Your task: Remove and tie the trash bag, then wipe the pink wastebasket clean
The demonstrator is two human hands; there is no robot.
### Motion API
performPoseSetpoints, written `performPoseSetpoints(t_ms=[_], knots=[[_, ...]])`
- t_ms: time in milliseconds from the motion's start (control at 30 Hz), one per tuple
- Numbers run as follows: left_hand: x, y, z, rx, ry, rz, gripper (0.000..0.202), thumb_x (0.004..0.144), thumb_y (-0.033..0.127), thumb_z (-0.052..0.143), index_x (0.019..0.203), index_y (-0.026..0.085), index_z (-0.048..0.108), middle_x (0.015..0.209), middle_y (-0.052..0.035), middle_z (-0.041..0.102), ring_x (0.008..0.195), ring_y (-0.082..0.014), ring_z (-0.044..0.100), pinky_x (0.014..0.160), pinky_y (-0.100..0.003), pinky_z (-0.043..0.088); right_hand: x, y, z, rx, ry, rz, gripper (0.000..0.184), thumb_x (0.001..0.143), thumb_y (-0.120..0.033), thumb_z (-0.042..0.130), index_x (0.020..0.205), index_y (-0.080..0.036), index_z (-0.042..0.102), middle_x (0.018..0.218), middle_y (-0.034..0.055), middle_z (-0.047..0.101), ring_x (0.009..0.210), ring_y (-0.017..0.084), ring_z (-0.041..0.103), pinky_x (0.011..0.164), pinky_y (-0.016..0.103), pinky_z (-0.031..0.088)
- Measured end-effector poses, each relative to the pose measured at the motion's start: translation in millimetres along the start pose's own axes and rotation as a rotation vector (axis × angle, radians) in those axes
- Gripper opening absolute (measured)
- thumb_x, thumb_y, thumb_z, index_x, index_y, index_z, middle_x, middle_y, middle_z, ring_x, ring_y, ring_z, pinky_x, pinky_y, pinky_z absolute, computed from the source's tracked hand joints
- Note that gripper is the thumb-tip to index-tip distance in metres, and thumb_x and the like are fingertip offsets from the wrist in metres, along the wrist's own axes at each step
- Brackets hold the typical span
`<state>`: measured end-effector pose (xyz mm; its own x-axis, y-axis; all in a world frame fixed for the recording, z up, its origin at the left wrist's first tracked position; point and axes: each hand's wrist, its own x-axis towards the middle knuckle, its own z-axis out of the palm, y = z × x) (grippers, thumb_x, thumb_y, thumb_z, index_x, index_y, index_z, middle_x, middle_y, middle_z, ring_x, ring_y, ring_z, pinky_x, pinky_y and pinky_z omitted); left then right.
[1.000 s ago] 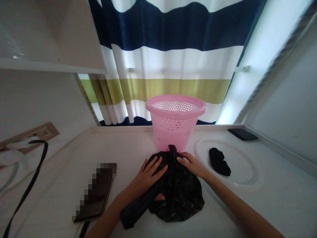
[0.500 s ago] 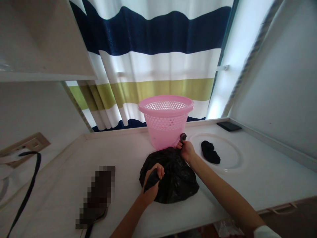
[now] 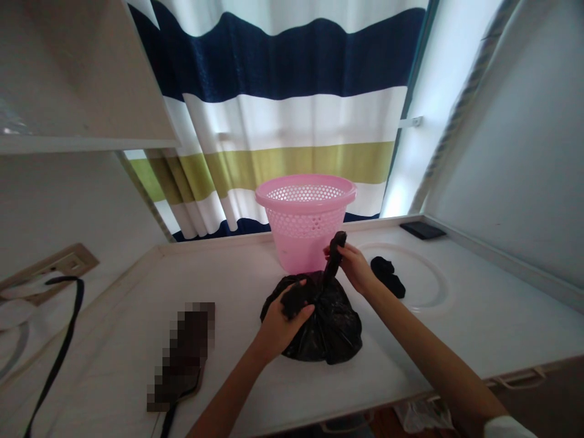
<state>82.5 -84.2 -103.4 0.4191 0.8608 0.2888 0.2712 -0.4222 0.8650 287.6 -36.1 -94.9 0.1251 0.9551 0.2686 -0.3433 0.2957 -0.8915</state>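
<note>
A full black plastic bag [image 3: 326, 340] sits on the white desktop, its neck gathered between my hands. My left hand [image 3: 280, 322] is closed round a bunched end of the bag on its left side, the thumb laid across the plastic. At the bag's upper right, my right hand [image 3: 351, 264] pinches a twisted end that stands upright. Just behind the bag stands a pink plastic basket [image 3: 298, 240] with a perforated upper wall. What the bag holds is hidden.
Black socks [image 3: 387, 278] lie on a white round-rimmed area to the right. A dark flat object [image 3: 422, 230] rests in the far right corner. A blurred-out item with a black cord lies left. A wall socket [image 3: 73, 263] and striped curtain [image 3: 283, 121] border the desk.
My left hand has turned and risen toward the bag's neck. My right hand has moved slightly up and right, raising a longer twisted end. The bag looks more tightly gathered.
</note>
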Motion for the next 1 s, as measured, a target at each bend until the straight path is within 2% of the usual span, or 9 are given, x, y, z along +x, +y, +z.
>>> performPoseSetpoints(t_ms=[100,233,367,400,467,533,633,867,1000], knots=[[22,4,11.3,0.047,0.016,0.073,0.047,0.068,0.034,0.058,0.111,0.018,0.045,0.108,-0.0064,0.054,0.099,-0.0191,0.05,0.088,-0.034,0.036,-5,-26,20,-0.25,-0.162,-0.131,0.022,0.071,-0.031,0.053,0.086,-0.017,0.06,0.087,0.0014,0.06,0.086,0.016,0.052,0.081,0.032,0.039],[46,1,25.2,0.024,-0.035,0.065,0.032,0.076,0.034,0.048,0.102,0.016,0.051,0.096,-0.0065,0.06,0.089,-0.0196,0.055,0.082,-0.036,0.041,-13,-45,30,-0.539,-0.253,-0.295,0.028,0.076,-0.034,0.047,0.097,-0.019,0.057,0.096,0.0029,0.058,0.092,0.018,0.051,0.082,0.035,0.039],[53,-2,31.0,-0.078,-0.012,0.036,0.032,0.078,0.035,0.045,0.102,0.015,0.052,0.093,-0.0067,0.062,0.086,-0.0198,0.056,0.078,-0.035,0.043,-34,-45,11,-0.846,0.189,-0.795,0.038,0.079,-0.028,0.043,0.117,-0.022,0.041,0.114,0.0091,0.048,0.103,0.021,0.045,0.087,0.043,0.037],[54,-2,32.0,-0.102,-0.011,0.038,0.032,0.078,0.035,0.045,0.101,0.015,0.052,0.094,-0.0066,0.062,0.087,-0.0199,0.056,0.078,-0.035,0.043,-40,-43,4,-0.931,0.217,-0.968,0.04,0.078,-0.025,0.045,0.118,-0.023,0.04,0.114,0.0094,0.048,0.105,0.022,0.044,0.088,0.045,0.036],[53,-2,34.1,-0.154,-0.01,0.045,0.032,0.077,0.034,0.047,0.101,0.014,0.053,0.095,-0.0062,0.062,0.087,-0.0197,0.056,0.077,-0.035,0.044,-49,-38,-6,-1.152,-0.041,-1.184,0.038,0.078,-0.021,0.044,0.116,-0.027,0.044,0.112,0.0063,0.051,0.105,0.021,0.045,0.089,0.043,0.036],[52,-1,35.7,-0.199,0.0,0.036,0.031,0.075,0.034,0.049,0.099,0.014,0.055,0.094,-0.006,0.062,0.086,-0.0195,0.056,0.076,-0.033,0.045,-52,-35,-11,-1.352,-0.322,-1.146,0.036,0.08,-0.02,0.04,0.115,-0.026,0.046,0.114,0.0052,0.051,0.108,0.02,0.043,0.092,0.043,0.034],[51,0,36.9,-0.24,0.003,-0.01,0.031,0.073,0.036,0.052,0.091,0.012,0.058,0.088,-0.0062,0.063,0.083,-0.0199,0.058,0.073,-0.032,0.046,-45,-35,-11,-1.505,-0.509,-0.956,0.038,0.083,-0.02,0.032,0.119,-0.021,0.043,0.121,0.0061,0.046,0.114,0.02,0.038,0.098,0.046,0.025],[44,0,42.0,-0.27,0.191,0.003,0.042,0.072,0.036,0.053,0.107,0.014,0.048,0.099,-0.0063,0.06,0.092,-0.0175,0.055,0.083,-0.032,0.042,-28,-36,-8,-1.774,-0.562,-0.852,0.031,0.082,-0.023,0.035,0.107,-0.019,0.053,0.089,0.0088,0.058,0.09,0.022,0.048,0.093,0.049,0.023],[40,1,41.2,-0.157,0.138,0.048,0.051,0.062,0.035,0.064,0.106,0.015,0.05,0.098,-0.005,0.06,0.091,-0.0185,0.055,0.083,-0.033,0.042,-24,-47,-5,-1.797,-0.574,-0.778,0.019,0.073,-0.027,0.049,0.085,-0.015,0.057,0.093,0.0117,0.053,0.091,0.024,0.044,0.088,0.044,0.028]])
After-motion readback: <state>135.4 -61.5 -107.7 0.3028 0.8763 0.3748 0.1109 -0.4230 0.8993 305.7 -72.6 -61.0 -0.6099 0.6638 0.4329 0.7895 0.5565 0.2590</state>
